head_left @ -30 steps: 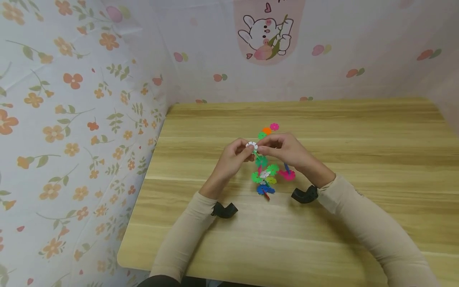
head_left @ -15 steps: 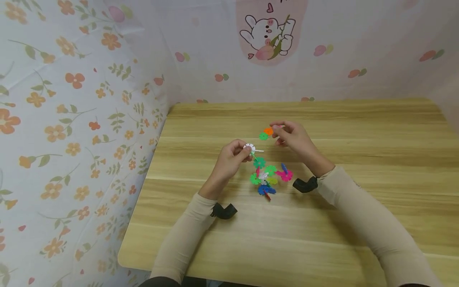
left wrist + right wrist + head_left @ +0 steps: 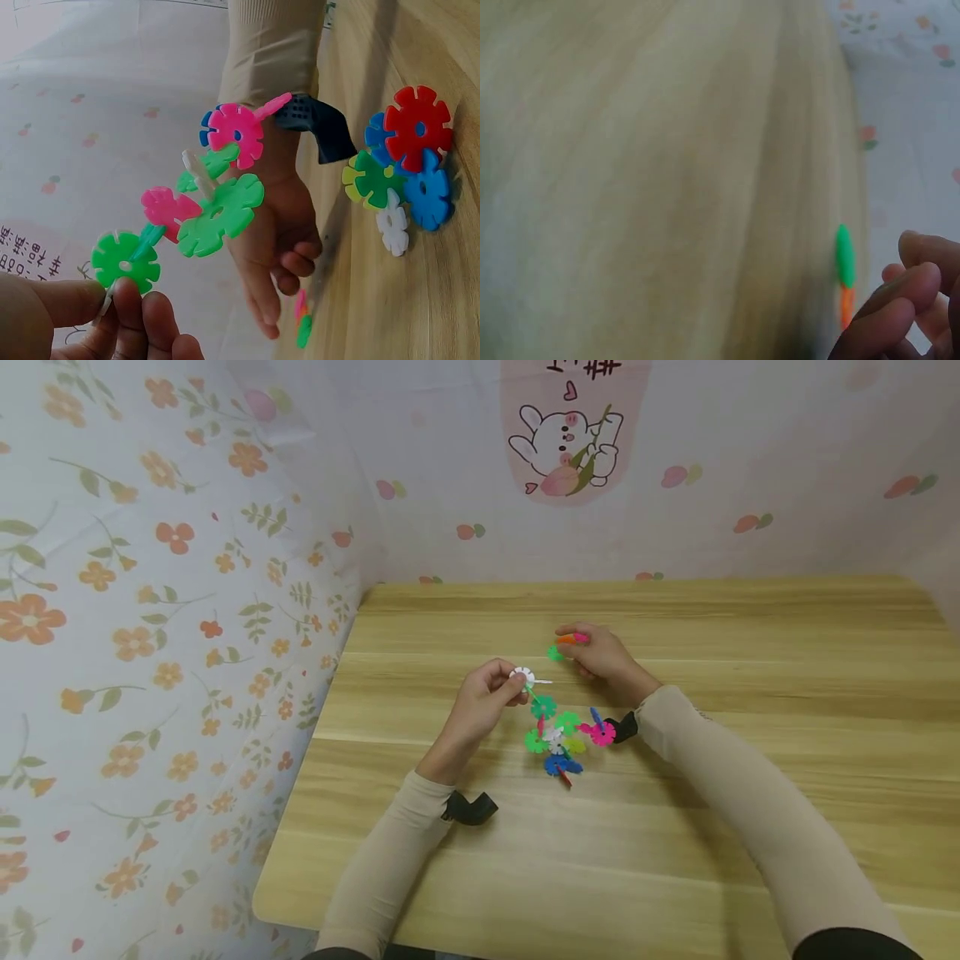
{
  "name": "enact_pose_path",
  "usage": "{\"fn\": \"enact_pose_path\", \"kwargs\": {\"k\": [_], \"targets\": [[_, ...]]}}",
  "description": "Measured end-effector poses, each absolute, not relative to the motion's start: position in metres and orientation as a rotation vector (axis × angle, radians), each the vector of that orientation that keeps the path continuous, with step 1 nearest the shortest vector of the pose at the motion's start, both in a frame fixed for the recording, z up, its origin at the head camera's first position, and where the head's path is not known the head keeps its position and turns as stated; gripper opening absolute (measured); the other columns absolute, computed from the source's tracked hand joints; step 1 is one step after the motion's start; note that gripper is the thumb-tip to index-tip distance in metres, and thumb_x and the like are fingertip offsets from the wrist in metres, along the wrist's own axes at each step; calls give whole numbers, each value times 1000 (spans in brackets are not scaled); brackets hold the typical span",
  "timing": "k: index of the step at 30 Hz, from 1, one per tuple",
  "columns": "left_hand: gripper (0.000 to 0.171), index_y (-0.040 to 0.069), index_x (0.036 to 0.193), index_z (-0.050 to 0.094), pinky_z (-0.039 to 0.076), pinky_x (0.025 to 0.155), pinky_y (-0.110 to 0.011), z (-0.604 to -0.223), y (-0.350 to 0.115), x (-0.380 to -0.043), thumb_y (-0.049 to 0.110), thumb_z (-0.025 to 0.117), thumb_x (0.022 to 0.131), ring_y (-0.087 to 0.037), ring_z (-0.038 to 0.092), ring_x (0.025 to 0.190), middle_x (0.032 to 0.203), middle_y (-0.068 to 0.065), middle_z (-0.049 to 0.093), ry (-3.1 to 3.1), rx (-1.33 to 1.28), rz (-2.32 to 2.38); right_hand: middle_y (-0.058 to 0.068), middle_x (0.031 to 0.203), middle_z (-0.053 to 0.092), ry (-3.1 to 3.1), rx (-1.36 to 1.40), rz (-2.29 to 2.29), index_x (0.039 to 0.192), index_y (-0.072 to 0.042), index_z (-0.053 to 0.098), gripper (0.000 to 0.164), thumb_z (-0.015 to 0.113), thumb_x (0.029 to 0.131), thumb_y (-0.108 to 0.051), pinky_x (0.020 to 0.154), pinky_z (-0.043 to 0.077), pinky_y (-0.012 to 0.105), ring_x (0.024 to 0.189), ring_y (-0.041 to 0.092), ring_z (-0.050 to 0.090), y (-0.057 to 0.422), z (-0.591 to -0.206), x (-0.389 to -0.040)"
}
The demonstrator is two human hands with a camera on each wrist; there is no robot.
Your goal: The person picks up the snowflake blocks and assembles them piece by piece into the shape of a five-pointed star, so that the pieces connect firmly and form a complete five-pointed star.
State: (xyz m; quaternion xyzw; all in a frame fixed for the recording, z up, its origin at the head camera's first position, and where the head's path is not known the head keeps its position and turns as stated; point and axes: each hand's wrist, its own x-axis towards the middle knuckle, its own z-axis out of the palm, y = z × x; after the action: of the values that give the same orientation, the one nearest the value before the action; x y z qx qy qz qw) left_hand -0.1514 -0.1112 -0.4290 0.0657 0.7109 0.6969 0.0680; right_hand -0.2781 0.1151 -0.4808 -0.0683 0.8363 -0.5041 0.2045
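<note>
My left hand [image 3: 487, 693] pinches a white flower-shaped interlocking disc [image 3: 524, 677] between thumb and fingers. A chain of discs hangs off it in the air: a green disc [image 3: 126, 262], a pink one [image 3: 171, 212], a larger green one [image 3: 221, 216] and a pink one [image 3: 236, 135]. My right hand [image 3: 607, 656] is at the back, fingers loosely bent over a short row of discs on the table. That row has a green disc [image 3: 555, 653], an orange disc [image 3: 566, 640] and a pink disc [image 3: 581, 637]; the fingers partly cover it.
Below the chain, a separate cluster with a red disc [image 3: 418, 129], a blue disc [image 3: 429, 191] and a white disc [image 3: 392, 223] lies on the wooden table [image 3: 420, 860]. Black wrist mounts [image 3: 471, 808] sit on both wrists. Patterned cloth [image 3: 420, 460] stands behind the table.
My right hand has left the white disc beside my left hand and moved back to the green, orange and pink row. My left hand keeps hold of the white disc almost in place.
</note>
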Motion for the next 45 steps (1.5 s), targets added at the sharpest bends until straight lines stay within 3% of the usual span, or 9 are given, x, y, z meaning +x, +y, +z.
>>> {"fn": "enact_pose_path", "kwargs": {"k": [10,20,24,29,32,39,45], "targets": [[12,2,96,60,49,92,-59,-429,-110,-151,12,60,101,-15,65,78,83,-3,67,2136,196,2112,4,60,54,2517,-268,-1092,134,-19,58,39,64,97,-24,44,44,25,45,15,52,106,-484,-279],[11,2,96,61,52,91,-53,-430,-109,-151,11,59,101,-15,66,79,84,-5,68,2156,193,2081,7,63,59,2557,-400,-918,119,1,54,34,65,96,-22,49,44,26,49,17,56,112,-484,-268],[12,2,97,61,55,87,-43,-431,-108,-151,12,60,102,-17,66,80,87,-7,68,2170,197,2066,7,69,62,2477,-408,-999,110,1,60,30,63,98,-26,51,46,27,50,16,55,118,-482,-257],[12,2,98,61,52,91,-52,-431,-107,-151,13,60,101,-18,65,81,87,-8,67,2148,211,2078,8,64,53,2362,-416,-1237,100,-3,62,28,63,99,-30,53,45,30,51,19,49,127,-465,-238],[12,2,97,61,50,92,-55,-430,-106,-151,13,60,102,-19,65,81,87,-9,67,2144,209,2080,13,70,52,2270,-421,-1389,100,-2,62,28,63,100,-30,52,42,29,52,18,44,133,-448,-225],[12,2,97,61,55,86,-39,-429,-103,-150,13,59,102,-18,65,81,86,-9,67,2174,192,2061,16,78,57,2126,-467,-1523,100,3,60,28,60,102,-25,47,34,23,53,12,42,142,-424,-206],[11,0,98,62,55,84,-37,-429,-99,-151,10,60,101,-15,65,78,84,-6,67,2158,145,2105,25,78,55,2114,-551,-1517,98,3,61,28,59,103,-24,48,34,26,53,13,42,144,-416,-194]]}}
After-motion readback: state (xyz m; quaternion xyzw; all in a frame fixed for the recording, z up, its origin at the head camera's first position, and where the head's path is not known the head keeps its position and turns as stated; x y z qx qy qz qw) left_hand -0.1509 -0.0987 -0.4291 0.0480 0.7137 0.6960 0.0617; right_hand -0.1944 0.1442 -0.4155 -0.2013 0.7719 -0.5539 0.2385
